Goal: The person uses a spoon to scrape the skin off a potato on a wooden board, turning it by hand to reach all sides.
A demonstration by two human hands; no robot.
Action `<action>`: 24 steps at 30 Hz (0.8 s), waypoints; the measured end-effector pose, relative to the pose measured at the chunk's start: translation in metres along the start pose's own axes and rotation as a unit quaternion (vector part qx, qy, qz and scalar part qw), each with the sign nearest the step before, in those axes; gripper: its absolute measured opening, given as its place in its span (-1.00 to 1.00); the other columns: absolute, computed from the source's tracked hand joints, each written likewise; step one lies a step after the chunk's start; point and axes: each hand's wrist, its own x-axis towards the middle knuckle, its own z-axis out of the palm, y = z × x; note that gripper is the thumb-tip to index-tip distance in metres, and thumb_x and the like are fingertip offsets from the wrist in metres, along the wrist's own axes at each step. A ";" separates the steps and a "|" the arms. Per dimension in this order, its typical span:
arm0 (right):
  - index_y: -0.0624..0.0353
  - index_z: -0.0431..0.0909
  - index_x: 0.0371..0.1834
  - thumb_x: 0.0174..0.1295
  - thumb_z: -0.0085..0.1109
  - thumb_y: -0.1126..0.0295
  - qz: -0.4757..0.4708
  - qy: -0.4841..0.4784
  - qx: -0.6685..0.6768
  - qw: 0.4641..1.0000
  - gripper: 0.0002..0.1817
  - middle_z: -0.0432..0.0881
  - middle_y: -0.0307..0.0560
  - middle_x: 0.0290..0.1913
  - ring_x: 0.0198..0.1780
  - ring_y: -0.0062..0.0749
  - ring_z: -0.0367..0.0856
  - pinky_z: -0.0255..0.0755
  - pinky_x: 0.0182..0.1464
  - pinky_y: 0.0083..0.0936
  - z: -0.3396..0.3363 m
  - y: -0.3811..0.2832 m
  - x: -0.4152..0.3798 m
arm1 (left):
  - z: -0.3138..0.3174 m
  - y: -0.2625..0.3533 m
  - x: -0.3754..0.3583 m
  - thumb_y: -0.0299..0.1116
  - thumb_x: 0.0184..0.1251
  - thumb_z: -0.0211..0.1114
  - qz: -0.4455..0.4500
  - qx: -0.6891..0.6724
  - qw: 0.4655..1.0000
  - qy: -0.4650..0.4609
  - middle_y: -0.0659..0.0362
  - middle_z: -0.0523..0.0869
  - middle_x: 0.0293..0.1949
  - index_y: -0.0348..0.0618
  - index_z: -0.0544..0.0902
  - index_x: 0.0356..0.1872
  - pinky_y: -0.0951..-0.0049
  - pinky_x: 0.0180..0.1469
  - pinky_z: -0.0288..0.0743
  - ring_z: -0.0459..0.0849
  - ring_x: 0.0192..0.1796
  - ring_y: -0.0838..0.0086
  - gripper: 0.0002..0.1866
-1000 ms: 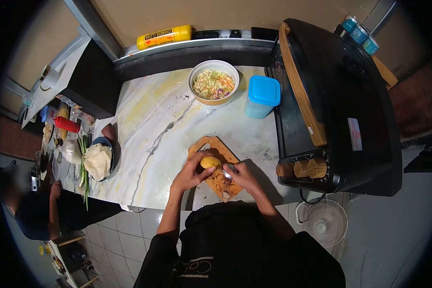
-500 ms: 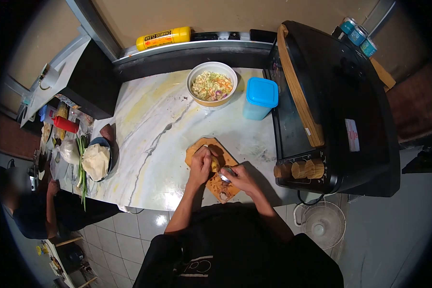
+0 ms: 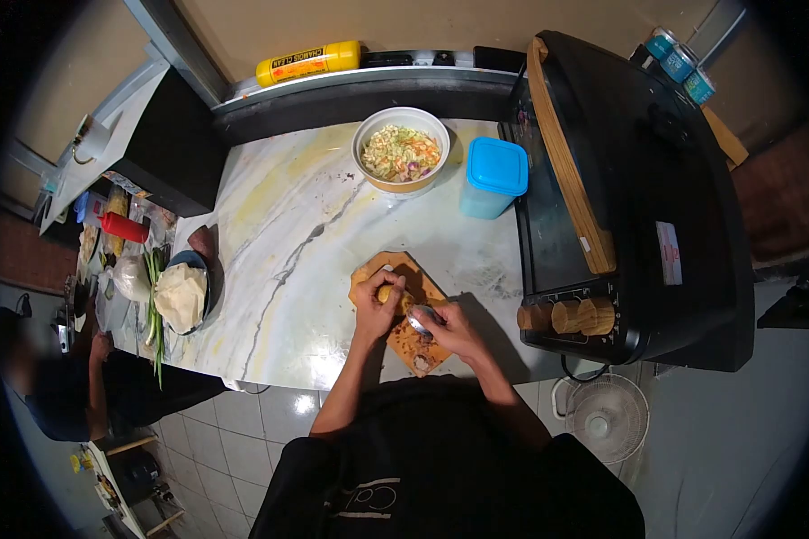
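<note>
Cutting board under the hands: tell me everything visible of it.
Orange-brown cutting board, seemingly wood, with angled far corners and what looks like a handle opening there. It lies flat and diagonal on the marble-patterned counter. Dark scraps and a pale piece sit on it, the latter at its near end. The left hand and right hand are over it, hiding its middle; contact is unclear.

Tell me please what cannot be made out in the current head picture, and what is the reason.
Head view: much of the potato, covered by the left hand.
Head view: the grip of the metal tool, hidden by the right hand.
Head view: contents of the blue-lidded container, behind its lid and cloudy wall.
Head view: print on the teal cans, too small.
</note>
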 end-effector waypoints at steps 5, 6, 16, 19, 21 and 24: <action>0.32 0.63 -0.34 0.36 0.20 0.13 -0.016 -0.012 -0.034 0.999 -0.61 0.56 -0.30 -0.49 -0.47 -0.74 0.46 0.37 -0.49 -0.66 -0.004 -0.001 0.000 | 0.002 0.002 0.003 -0.43 0.35 0.26 -0.059 0.019 0.998 -0.020 0.18 0.60 -0.58 -0.38 0.59 -0.46 0.50 -0.37 0.37 0.50 -0.49 0.57 -0.78; 0.33 0.63 -0.34 0.36 0.20 0.14 -0.029 -0.007 -0.036 0.999 -0.61 0.56 -0.30 -0.49 -0.47 -0.74 0.46 0.37 -0.49 -0.65 -0.006 -0.001 0.000 | 0.002 0.009 0.004 -0.42 0.36 0.25 -0.079 0.028 0.996 -0.028 0.16 0.60 -0.58 -0.38 0.59 -0.47 0.49 -0.37 0.37 0.49 -0.49 0.56 -0.77; 0.36 0.60 -0.50 0.34 0.23 0.18 -0.065 0.049 -0.066 0.995 -0.58 0.46 -0.32 -0.66 -0.59 -0.72 0.35 0.26 -0.57 -0.56 -0.006 -0.017 0.003 | 0.010 0.011 0.003 -0.35 0.33 0.18 -0.049 0.132 0.990 0.017 0.02 0.48 -0.67 -0.38 0.53 -0.54 0.35 -0.46 0.32 0.44 -0.60 0.34 -0.71; 0.35 0.50 -0.64 0.32 0.24 0.13 -0.109 0.086 -0.131 0.982 -0.49 0.32 -0.34 -0.73 -0.62 -0.71 0.22 0.12 -0.61 -0.49 -0.006 -0.004 0.017 | 0.013 -0.004 -0.003 -0.36 0.33 0.17 -0.034 0.107 0.993 0.027 0.14 0.38 -0.69 -0.38 0.48 -0.58 0.39 -0.44 0.28 0.34 -0.55 0.53 -0.68; 0.35 0.47 -0.66 0.32 0.24 0.12 -0.122 0.090 -0.133 0.979 -0.48 0.28 -0.35 -0.72 -0.61 -0.70 0.18 0.09 -0.61 -0.46 -0.003 0.000 0.024 | 0.015 -0.005 -0.006 -0.35 0.31 0.17 -0.042 0.098 0.993 0.044 0.07 0.41 -0.70 -0.37 0.47 -0.61 0.35 -0.48 0.28 0.38 -0.60 0.43 -0.67; 0.37 0.48 -0.63 0.32 0.24 0.14 -0.084 0.073 -0.078 0.991 -0.50 0.26 -0.37 -0.70 -0.59 -0.68 0.17 0.09 -0.59 -0.44 -0.002 -0.001 0.019 | 0.013 -0.013 -0.003 -0.35 0.30 0.17 -0.013 0.095 0.994 0.057 0.06 0.39 -0.72 -0.35 0.44 -0.64 0.34 -0.52 0.26 0.38 -0.65 0.41 -0.66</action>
